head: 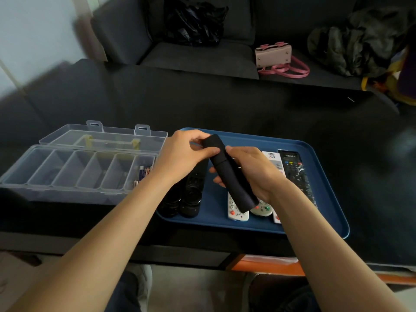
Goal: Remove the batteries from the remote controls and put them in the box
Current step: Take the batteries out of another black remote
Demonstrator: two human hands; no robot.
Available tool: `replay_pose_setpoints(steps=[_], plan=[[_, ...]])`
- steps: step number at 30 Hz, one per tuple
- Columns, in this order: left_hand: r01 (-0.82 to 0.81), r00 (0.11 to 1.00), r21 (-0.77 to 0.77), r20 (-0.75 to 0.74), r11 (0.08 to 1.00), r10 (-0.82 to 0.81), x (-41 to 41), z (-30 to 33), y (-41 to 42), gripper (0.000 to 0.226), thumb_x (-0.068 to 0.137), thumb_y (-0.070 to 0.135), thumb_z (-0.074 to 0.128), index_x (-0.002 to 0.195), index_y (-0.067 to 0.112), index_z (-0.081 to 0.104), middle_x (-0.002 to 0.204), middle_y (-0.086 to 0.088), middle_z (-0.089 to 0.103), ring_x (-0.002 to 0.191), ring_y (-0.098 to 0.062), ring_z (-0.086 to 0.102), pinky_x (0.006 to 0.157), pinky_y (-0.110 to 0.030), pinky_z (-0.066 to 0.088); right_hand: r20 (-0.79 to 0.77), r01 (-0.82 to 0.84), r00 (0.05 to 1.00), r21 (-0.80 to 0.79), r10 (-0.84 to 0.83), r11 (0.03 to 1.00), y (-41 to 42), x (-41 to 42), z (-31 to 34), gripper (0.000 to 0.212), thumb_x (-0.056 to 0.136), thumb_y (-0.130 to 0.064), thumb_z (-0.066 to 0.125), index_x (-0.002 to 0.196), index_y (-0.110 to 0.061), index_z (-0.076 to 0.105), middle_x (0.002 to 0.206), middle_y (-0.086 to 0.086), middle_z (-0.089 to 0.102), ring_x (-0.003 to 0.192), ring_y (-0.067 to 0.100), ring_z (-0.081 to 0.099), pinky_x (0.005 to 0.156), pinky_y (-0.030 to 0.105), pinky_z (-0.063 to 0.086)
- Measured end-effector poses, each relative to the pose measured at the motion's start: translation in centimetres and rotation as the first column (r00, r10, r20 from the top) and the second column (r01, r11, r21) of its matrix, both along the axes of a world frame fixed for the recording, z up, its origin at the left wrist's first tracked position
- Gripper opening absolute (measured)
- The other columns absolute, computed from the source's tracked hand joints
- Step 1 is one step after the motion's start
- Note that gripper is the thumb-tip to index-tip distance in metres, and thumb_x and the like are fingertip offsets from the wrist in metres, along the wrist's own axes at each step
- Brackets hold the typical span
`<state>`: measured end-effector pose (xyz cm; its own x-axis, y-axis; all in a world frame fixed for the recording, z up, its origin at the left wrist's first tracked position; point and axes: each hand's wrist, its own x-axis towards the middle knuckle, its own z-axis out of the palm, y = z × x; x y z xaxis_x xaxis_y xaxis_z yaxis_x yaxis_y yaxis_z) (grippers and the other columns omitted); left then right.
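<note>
Both hands, left hand (pixel 184 152) and right hand (pixel 252 174), fingers curled, grip the slim black plastic remote control (pixel 229 172) above the blue rectangular tray (pixel 324 199).

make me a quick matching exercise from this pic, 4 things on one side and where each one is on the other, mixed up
Things:
1. black remote
2. batteries
3. pink handbag
4. white remotes

Places:
A. on the dark sofa
B. lying on the blue tray
C. in the rightmost compartment of the clear box
D. held above the tray by the left hand and right hand

Pairs: 1-D, 2-C, 3-A, 4-B
</note>
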<state>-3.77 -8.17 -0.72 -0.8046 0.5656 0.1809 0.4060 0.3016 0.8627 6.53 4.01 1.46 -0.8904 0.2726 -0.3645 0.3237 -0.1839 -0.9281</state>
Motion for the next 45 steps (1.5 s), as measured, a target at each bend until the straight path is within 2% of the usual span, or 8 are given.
replay_pose_setpoints(steps=[8,17,20,25,29,34,39,45], plan=[[0.1,0.994,-0.077,-0.043,0.992,-0.103,-0.3,0.2,-0.4,0.027,0.08,0.025,0.07,0.106,0.023,0.067,0.102,0.008,0.068,0.093,-0.002,0.063,0.085,-0.014,0.046,-0.017,-0.033,0.999,-0.07,0.032,0.997,-0.1,-0.1,-0.1,0.03,0.103,-0.021,0.035,0.1,-0.002,0.059,0.074,0.014,0.067,0.058,0.019,0.063,0.056,0.027,0.055],[0.054,0.994,-0.107,-0.09,0.993,-0.063,-0.3,0.2,-0.6,0.046,0.083,0.028,0.066,0.127,0.02,0.057,0.114,0.002,0.066,0.101,-0.005,0.061,0.089,-0.018,0.043,0.05,0.008,0.999,-0.091,-0.003,0.996,-0.4,-0.5,0.7,0.028,0.101,-0.017,0.036,0.096,-0.006,0.062,0.084,0.018,0.064,0.068,0.024,0.06,0.07,0.035,0.052],[-0.015,0.992,-0.139,-0.123,0.99,-0.003,-0.2,0.2,-0.5,0.05,0.086,0.024,0.064,0.133,0.016,0.049,0.119,-0.001,0.063,0.105,-0.008,0.06,0.084,-0.012,0.039,0.002,0.002,1.0,0.056,-0.002,0.998,-0.8,-0.8,0.4,0.029,0.099,-0.013,0.037,0.1,-0.01,0.065,0.092,0.017,0.063,0.079,0.025,0.06,0.083,0.041,0.052],[-0.082,0.964,-0.23,-0.265,0.97,0.018,0.1,-0.2,-0.7,0.041,0.09,0.0,0.05,0.13,0.005,0.05,0.125,-0.012,0.058,0.113,-0.023,0.058,0.1,-0.031,0.043,0.019,0.052,0.998,0.291,-0.06,0.955,-1.7,-1.1,-0.2,0.02,0.097,-0.016,0.047,0.104,-0.018,0.065,0.083,0.007,0.06,0.075,0.021,0.061,0.078,0.04,0.056],[-0.057,0.935,-0.409,-0.341,0.911,-0.095,0.7,-0.4,-1.2,0.051,0.084,-0.014,0.043,0.131,0.006,0.048,0.131,-0.012,0.052,0.119,-0.026,0.052,0.101,-0.033,0.04,0.049,0.006,0.996,0.785,-0.072,0.62,-2.5,-1.3,-1.1,0.034,0.091,-0.026,0.055,0.121,-0.009,0.06,0.093,0.01,0.064,0.088,0.028,0.064,0.08,0.041,0.053],[-0.031,0.907,-0.485,-0.38,0.874,-0.179,1.0,-0.5,-2.2,0.053,0.084,-0.015,0.042,0.131,0.007,0.049,0.134,-0.008,0.05,0.122,-0.023,0.048,0.101,-0.036,0.041,0.18,-0.154,0.979,0.961,-0.096,0.231,-4.0,-2.3,-2.5,0.032,0.093,-0.028,0.051,0.115,-0.005,0.054,0.112,0.017,0.053,0.1,0.033,0.056,0.069,0.032,0.038],[-0.128,0.734,-0.748,-0.513,0.651,-0.446,1.0,-1.0,-3.1,0.044,0.085,-0.002,0.046,0.124,0.016,0.055,0.128,-0.002,0.054,0.126,-0.021,0.041,0.111,-0.038,0.025,0.282,-0.274,0.946,0.959,-0.161,0.067,-4.8,-2.5,-3.8,0.033,0.097,-0.027,0.044,0.117,-0.004,0.057,0.125,0.017,0.041,0.116,0.03,0.043,0.074,0.028,0.03],[-0.135,0.737,-0.841,-0.439,0.523,-0.515,1.4,-0.4,-3.8,0.048,0.091,0.002,0.044,0.136,0.021,0.044,0.139,0.0,0.046,0.138,-0.018,0.025,0.113,-0.054,-0.002,0.338,-0.341,0.929,0.94,-0.152,0.007,-5.2,-0.9,-3.6,0.038,0.099,-0.033,0.041,0.115,-0.005,0.062,0.129,0.016,0.037,0.121,0.029,0.037,0.081,0.033,0.041]])
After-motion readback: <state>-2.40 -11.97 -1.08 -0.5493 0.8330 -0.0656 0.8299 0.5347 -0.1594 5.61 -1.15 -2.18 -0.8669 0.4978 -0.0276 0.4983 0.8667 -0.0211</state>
